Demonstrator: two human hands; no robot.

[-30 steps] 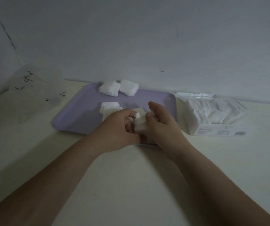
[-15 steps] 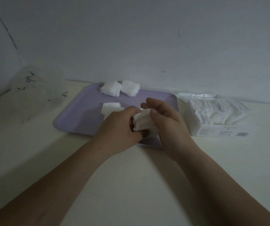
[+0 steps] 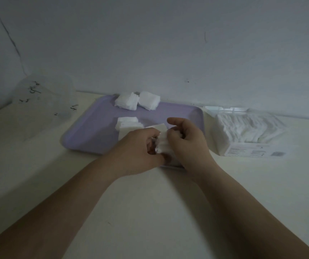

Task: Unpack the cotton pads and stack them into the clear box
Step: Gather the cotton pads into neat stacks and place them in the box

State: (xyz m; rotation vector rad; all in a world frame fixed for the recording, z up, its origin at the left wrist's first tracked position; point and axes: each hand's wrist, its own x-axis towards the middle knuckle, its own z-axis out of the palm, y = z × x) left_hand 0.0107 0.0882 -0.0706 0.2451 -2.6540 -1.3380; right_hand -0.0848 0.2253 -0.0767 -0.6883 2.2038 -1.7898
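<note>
Pale wall rises behind a cream desk that carries a lilac tray. Over the tray's near edge, the left hand and the right hand meet, both with fingers curled round a small stack of cotton pads pinched between them. Just behind the left hand lies another pad stack, partly hidden by it. 2 more far stacks sit side by side at the tray's far edge, touching or nearly so. Right of the tray stands a clear container packed with white pads, a printed label along its front; whether it is a box or a wrapper I cannot tell. Left of the tray lies crumpled clear plastic with black marks.
</note>
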